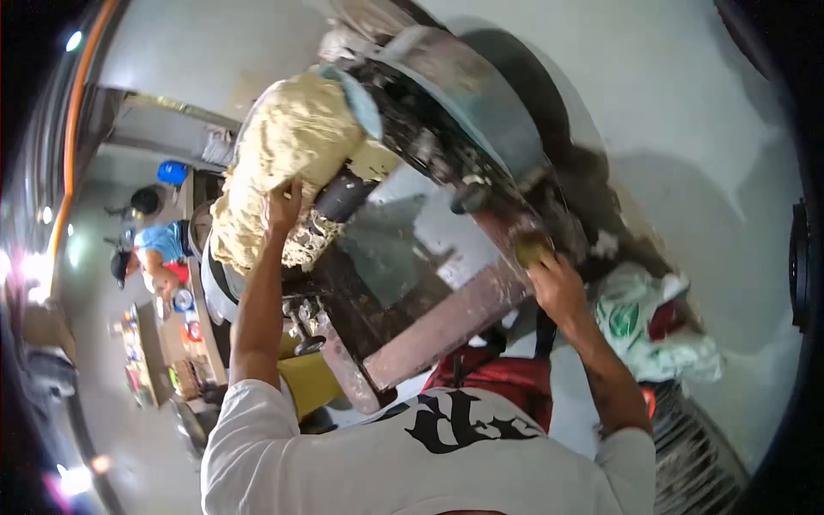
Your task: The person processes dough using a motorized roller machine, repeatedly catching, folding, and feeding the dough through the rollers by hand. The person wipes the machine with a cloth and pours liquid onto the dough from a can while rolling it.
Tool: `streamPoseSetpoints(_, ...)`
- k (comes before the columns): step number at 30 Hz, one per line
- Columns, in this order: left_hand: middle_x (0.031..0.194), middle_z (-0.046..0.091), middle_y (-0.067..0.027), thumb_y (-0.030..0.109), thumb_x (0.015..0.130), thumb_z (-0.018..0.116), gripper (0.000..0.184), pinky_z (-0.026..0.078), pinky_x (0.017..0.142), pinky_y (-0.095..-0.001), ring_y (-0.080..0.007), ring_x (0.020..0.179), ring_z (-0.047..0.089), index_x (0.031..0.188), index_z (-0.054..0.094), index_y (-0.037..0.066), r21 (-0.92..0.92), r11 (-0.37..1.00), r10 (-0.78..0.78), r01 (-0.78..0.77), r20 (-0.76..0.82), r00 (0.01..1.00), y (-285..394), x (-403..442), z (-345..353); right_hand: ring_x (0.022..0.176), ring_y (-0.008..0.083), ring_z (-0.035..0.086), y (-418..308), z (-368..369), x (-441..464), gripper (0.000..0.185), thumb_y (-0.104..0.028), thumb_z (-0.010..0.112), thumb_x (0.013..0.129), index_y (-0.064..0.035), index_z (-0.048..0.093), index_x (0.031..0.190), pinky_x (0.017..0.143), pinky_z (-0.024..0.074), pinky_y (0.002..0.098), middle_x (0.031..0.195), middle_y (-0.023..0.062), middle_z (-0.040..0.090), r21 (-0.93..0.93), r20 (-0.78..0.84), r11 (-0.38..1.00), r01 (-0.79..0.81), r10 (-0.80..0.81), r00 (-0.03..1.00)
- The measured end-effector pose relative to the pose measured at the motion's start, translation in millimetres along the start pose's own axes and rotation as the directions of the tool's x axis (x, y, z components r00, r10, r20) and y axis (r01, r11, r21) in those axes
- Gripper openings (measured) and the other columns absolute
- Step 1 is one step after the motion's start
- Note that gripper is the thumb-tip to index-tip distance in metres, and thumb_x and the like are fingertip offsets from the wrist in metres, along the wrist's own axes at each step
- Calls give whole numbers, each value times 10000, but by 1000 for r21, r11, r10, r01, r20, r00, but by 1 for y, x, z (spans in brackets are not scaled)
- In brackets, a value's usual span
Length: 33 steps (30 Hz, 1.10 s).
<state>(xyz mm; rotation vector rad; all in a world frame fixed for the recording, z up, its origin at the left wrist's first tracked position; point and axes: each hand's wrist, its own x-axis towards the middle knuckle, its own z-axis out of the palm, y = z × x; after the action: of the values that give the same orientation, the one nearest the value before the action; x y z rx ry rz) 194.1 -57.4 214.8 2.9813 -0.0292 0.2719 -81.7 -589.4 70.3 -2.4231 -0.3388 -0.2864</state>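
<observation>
A big lumpy mass of pale dough (296, 129) is heaped over the mixer bowl (220, 279) at upper left. My left hand (283, 208) is at the dough's lower edge, its fingers curled and partly buried in a fold. Beside it a dark cylindrical part (345, 196) of the machine has dough bits stuck to it. My right hand (554, 279) closes its fingers on a small yellowish-green piece (532, 251) against the machine's rusty frame (506, 225); its exact kind is unclear.
A metal drum-shaped housing (468, 81) with dough crumbs along it stands ahead. A white and green plastic bag (657, 322) lies on the right, near a floor grate (699, 455). Another person (159, 253) in blue works at a cluttered table (206, 322) on the left.
</observation>
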Motion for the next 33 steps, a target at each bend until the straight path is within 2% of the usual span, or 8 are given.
streamPoseSetpoints(3,1150,677,-234,500,911,694,527,523,851,-491,-390,969,685,1244,662,93,71,946,318,-316,-384,867,-12,50,-55,921,389,591,-25,-24,4,91,-96,674,855,-16,651,893,793,511,493,992,144,601,23,110,997,-74,71,991)
streamPoseSetpoints(7,1572,238,-374,706,641,819,1374,328,1152,-599,-528,1431,320,1621,95,72,206,967,97,-147,237,967,-14,99,-82,886,386,593,-91,-73,36,124,-123,689,868,-4,670,895,786,496,483,918,144,605,-9,294,990,-141,137,946)
streamPoseSetpoints(10,1611,50,-387,735,545,847,1522,266,1181,-617,-582,1461,192,1620,-6,76,117,978,100,-175,471,876,-23,144,-79,871,381,600,-148,-92,81,133,-127,701,865,2,678,888,770,483,469,877,155,615,30,343,988,-151,132,930)
streamPoseSetpoints(14,1371,505,-342,557,633,847,1180,511,987,-523,-492,1135,605,1562,257,131,78,991,82,-107,264,961,-27,142,-83,895,375,606,-206,-92,157,165,-159,694,886,5,676,889,789,493,464,903,160,626,-50,469,998,35,-7,883)
streamPoseSetpoints(20,976,740,-193,406,724,792,636,569,828,-469,-377,933,721,1230,583,82,-33,994,100,-100,-1,995,-30,128,-78,890,377,624,-306,-64,305,240,-262,637,931,-24,660,939,813,501,477,916,172,639,-1,549,930,368,-307,777)
streamPoseSetpoints(24,1018,729,-192,392,717,790,588,549,849,-489,-369,966,705,1191,610,95,-209,978,14,-10,19,1000,-16,80,-96,805,339,646,-382,-47,389,256,-274,680,909,-20,652,925,721,490,431,836,163,648,-18,562,861,508,-412,717)
streamPoseSetpoints(27,1172,653,-188,321,786,759,513,430,995,-531,-379,1148,600,1227,614,105,-188,967,97,-171,-348,932,-21,46,-65,818,348,652,-413,-29,438,271,-284,685,906,-19,673,963,735,494,437,863,183,672,-54,598,744,666,-510,618)
streamPoseSetpoints(33,1616,316,-199,779,815,583,1007,148,1221,-596,-381,1506,269,1544,395,110,-57,998,-45,29,-303,952,-93,-10,-79,893,380,671,-475,12,494,454,-400,684,887,-5,706,1110,783,498,472,996,226,713,-152,754,629,763,-425,501)
